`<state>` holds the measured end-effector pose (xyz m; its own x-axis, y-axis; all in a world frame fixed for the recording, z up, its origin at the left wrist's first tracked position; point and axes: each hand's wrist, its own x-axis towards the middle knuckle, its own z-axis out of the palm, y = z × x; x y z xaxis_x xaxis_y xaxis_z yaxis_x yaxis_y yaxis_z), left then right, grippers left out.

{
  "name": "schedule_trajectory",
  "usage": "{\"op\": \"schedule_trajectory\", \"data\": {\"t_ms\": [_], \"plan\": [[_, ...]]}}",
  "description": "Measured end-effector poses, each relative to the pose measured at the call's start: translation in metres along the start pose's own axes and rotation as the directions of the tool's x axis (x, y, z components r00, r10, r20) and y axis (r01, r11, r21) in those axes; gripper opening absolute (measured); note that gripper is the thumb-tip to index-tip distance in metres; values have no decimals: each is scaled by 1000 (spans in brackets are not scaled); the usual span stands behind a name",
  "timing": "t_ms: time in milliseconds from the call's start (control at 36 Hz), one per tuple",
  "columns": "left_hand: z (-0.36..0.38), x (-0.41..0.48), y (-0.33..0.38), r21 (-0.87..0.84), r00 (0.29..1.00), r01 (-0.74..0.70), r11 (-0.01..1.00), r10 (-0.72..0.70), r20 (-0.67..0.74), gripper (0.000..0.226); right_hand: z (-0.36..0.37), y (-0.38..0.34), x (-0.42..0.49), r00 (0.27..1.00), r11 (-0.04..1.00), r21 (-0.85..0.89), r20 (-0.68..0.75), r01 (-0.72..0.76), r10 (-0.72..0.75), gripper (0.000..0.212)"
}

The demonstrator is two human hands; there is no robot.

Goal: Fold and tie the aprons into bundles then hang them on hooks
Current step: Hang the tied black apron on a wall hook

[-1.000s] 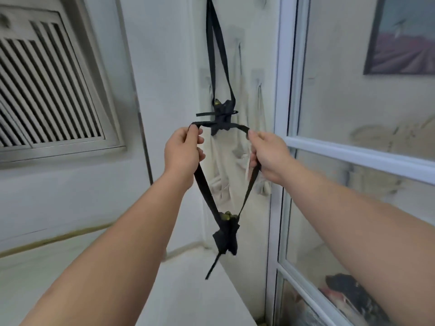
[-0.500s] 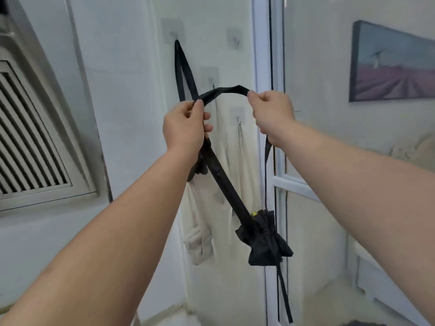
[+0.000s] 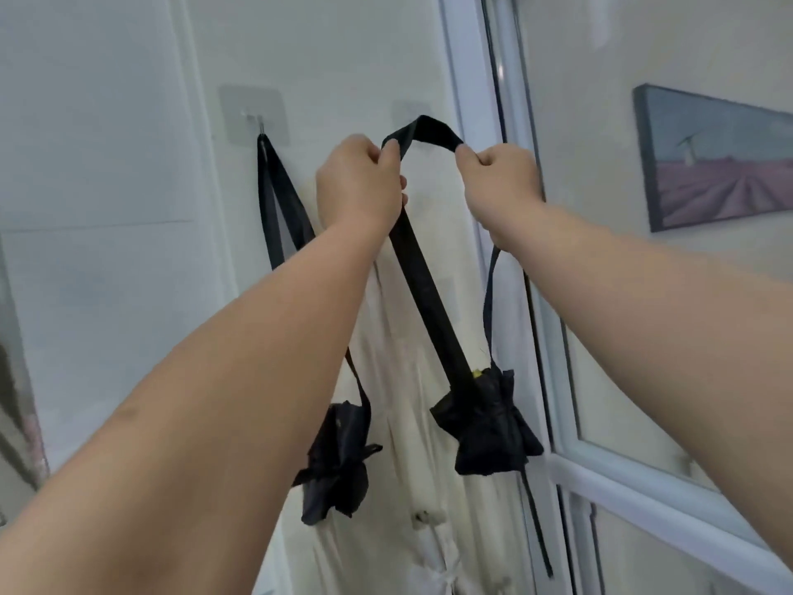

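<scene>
Both hands are up at the wall. Left hand (image 3: 360, 186) and right hand (image 3: 500, 182) each pinch the neck strap (image 3: 422, 128) between thumb and curled fingers, with a short arch of strap spanning left to right between them.

The black apron bundle (image 3: 485, 423) hangs below the grip on the two strap legs, long axis near vertical and bottom drifting slightly right. It is off the wall, in front of a cream garment (image 3: 412, 380). A loose tie (image 3: 536, 521) trails under it.

Key relation: the arch sits directly in front of the free adhesive hook pad (image 3: 405, 108), which lies between the hands, a bit nearer the left one. The prong is hidden behind the strap, so I can't tell whether the arch is above it.

Left hook (image 3: 256, 118) is taken: a hung bundle (image 3: 339, 461) dangles from it, partly behind the left forearm.

Judgement: the next move is to lift the arch over the prong, push it far toward the wall, then lower it. Risk: the arch is narrow and could miss the prong.
</scene>
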<state>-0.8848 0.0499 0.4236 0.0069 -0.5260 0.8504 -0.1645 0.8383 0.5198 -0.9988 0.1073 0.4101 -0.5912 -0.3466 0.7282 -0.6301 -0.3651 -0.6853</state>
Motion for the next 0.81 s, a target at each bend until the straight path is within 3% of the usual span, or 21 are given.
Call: {"op": "schedule_trajectory", "data": {"t_ms": [139,278,389,500,611,694,806], "plan": [[27,43,-5,161,997,-59,985,65,-33,27,15,12,39,998,998,-42,-24,-56,55,49],[32,62,-7,277,984,-112,954,145,-100,26,32,6,66,993,989,-139,-97,51,-65,45],[36,68,-6,405,976,-138,904,193,-99,27,39,-1,79,992,965,-259,-113,31,-62,38],[39,64,-9,514,987,-135,847,163,-9,28,41,2,82,997,953,-297,-58,-62,47,34],[32,60,-8,496,993,-120,860,97,71,11,36,7,71,997,958,-285,65,-13,33,37],[26,52,-10,511,988,-127,850,63,141,26,34,11,57,972,974,-225,225,-11,63,30],[20,37,-15,513,977,-143,846,37,210,37,27,16,41,944,972,-235,312,-28,102,31]]}}
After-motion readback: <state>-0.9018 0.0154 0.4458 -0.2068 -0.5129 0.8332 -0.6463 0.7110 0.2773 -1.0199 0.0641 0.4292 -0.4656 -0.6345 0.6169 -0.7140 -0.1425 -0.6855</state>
